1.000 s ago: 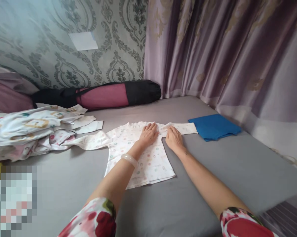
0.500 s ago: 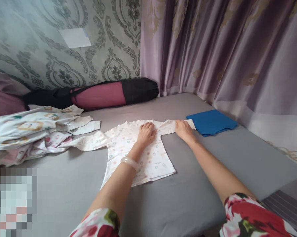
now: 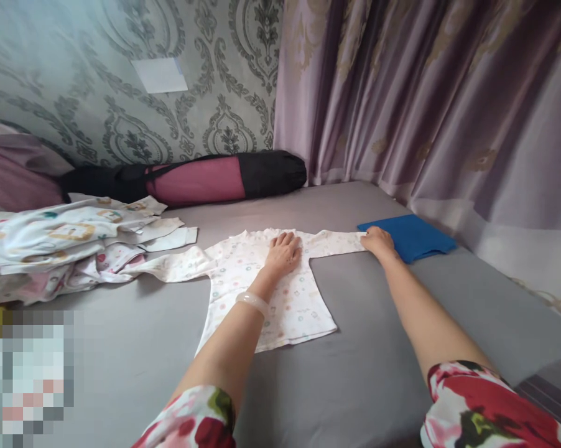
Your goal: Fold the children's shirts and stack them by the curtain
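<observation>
A small white long-sleeved shirt with a pale print lies spread on the grey bed sheet. Its left sleeve stretches to the clothes pile, and its right sleeve is pulled out straight. My left hand rests flat on the upper chest of the shirt, fingers extended. At the end of the right sleeve, my right hand has its fingers closed on the cuff, which they mostly hide. Just beyond that hand lies a folded blue cloth, partly covered by it.
Several printed garments are heaped at the left. A long black and maroon bag lies along the patterned wall. Purple curtains hang behind the bed's right side. A blurred-out patch covers the lower left.
My right hand has slid outward along the sleeve to its cuff, and the sleeve now lies straighter. My left hand stays on the chest of the shirt. The view has shifted slightly.
</observation>
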Tool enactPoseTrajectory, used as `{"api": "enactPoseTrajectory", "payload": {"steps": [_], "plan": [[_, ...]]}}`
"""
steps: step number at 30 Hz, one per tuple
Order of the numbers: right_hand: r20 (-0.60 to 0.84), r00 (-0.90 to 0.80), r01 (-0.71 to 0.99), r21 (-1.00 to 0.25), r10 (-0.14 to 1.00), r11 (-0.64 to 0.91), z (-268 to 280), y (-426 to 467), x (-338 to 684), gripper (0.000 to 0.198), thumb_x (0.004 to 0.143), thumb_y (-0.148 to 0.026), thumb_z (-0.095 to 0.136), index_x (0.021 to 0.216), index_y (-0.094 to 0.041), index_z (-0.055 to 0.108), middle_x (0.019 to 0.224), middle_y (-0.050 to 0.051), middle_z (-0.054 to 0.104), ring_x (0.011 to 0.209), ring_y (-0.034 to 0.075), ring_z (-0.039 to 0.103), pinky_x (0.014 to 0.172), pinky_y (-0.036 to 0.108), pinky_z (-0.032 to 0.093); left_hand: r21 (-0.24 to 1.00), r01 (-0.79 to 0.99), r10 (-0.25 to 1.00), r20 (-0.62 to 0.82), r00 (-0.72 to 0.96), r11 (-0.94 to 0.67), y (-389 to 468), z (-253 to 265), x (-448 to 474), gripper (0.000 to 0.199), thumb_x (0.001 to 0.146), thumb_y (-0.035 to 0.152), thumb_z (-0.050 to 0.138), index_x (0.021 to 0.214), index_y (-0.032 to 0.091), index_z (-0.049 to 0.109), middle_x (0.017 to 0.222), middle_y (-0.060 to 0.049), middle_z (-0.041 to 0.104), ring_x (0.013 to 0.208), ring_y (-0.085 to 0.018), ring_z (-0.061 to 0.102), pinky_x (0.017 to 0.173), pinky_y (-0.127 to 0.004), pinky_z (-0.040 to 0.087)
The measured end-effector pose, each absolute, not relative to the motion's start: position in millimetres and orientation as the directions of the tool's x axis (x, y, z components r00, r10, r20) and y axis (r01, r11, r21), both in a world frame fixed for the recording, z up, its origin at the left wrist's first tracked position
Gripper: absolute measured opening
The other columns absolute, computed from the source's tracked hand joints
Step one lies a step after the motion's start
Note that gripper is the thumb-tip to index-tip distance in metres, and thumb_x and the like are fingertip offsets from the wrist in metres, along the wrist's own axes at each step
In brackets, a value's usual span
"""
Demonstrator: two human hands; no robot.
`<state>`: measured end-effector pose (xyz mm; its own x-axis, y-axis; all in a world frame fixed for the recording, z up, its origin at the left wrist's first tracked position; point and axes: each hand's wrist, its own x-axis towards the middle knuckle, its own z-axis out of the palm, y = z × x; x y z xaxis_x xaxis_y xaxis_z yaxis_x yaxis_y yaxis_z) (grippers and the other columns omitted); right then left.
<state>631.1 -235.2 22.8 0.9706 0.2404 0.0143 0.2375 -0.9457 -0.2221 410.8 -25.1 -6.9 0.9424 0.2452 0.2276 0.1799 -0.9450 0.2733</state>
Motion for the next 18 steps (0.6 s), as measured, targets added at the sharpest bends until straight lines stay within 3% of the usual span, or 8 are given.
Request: {"api": "enactPoseTrajectory", "payload": {"steps": [4, 6, 9, 11, 14, 18], "plan": [[-0.011, 0.984, 0.161, -0.382, 0.178, -0.91, 35, -233, 629, 0.01, 0.065, -0.016, 0.067, 0.074, -0.019, 0.071, 0.083, 0.012, 0.07, 0.089, 0.029, 0.066, 0.078, 0.039, 0.05, 0.279, 0.188, 0.251, 0.212, 0.944, -0.942, -25, -8, 412, 0.044, 0.095, 0.034, 0.038, 0.136, 0.022, 0.048, 0.15, -0.009, 0.043, 0.139, -0.027, 0.032, 0.113, -0.047, 0.026], [-0.005, 0.986, 0.139, -0.532, 0.167, -0.835, 44, -230, 621, 0.005, 0.064, -0.02, 0.068, 0.068, -0.019, 0.068, 0.073, 0.007, 0.068, 0.082, 0.026, 0.066, 0.074, 0.036, 0.05, 0.278, 0.191, 0.252, 0.203, 0.946, -0.941, -25, -7, 412, 0.044, 0.095, 0.035, 0.038, 0.136, 0.022, 0.047, 0.15, -0.009, 0.042, 0.14, -0.027, 0.032, 0.113, -0.047, 0.025], [0.012, 0.983, 0.112, -0.824, 0.181, -0.556, 59, -221, 603, 0.006, 0.068, -0.024, 0.064, 0.065, -0.018, 0.063, 0.061, 0.001, 0.061, 0.066, 0.019, 0.062, 0.06, 0.028, 0.047, 0.278, 0.199, 0.259, 0.199, 0.945, -0.94, -26, -6, 411, 0.045, 0.096, 0.035, 0.037, 0.137, 0.021, 0.046, 0.15, -0.01, 0.042, 0.14, -0.027, 0.032, 0.114, -0.047, 0.025], [-0.015, 0.981, 0.046, -0.952, 0.195, -0.302, 71, -213, 592, 0.006, 0.071, -0.023, 0.058, 0.067, -0.019, 0.06, 0.059, -0.001, 0.059, 0.057, 0.015, 0.057, 0.051, 0.025, 0.044, 0.28, 0.204, 0.264, 0.195, 0.945, -0.938, -26, -4, 411, 0.045, 0.096, 0.035, 0.037, 0.137, 0.021, 0.046, 0.15, -0.011, 0.042, 0.14, -0.027, 0.032, 0.113, -0.048, 0.025], [-0.075, 0.968, -0.086, -0.996, 0.239, 0.033, 88, -200, 580, 0.004, 0.073, -0.023, 0.054, 0.073, -0.02, 0.056, 0.059, -0.002, 0.059, 0.051, 0.013, 0.055, 0.046, 0.024, 0.045, 0.279, 0.202, 0.259, 0.184, 0.948, -0.939, -27, -2, 410, 0.045, 0.096, 0.035, 0.036, 0.138, 0.021, 0.044, 0.151, -0.011, 0.041, 0.14, -0.027, 0.032, 0.113, -0.048, 0.026], [-0.086, 0.944, -0.181, -0.943, 0.319, 0.28, 104, -186, 571, 0.01, 0.076, -0.03, 0.051, 0.073, -0.021, 0.055, 0.059, -0.002, 0.059, 0.049, 0.013, 0.055, 0.044, 0.023, 0.045, 0.276, 0.217, 0.273, 0.182, 0.945, -0.936, -27, -3, 411, 0.048, 0.096, 0.037, 0.034, 0.14, 0.021, 0.042, 0.152, -0.011, 0.04, 0.14, -0.028, 0.031, 0.113, -0.049, 0.026]]}}
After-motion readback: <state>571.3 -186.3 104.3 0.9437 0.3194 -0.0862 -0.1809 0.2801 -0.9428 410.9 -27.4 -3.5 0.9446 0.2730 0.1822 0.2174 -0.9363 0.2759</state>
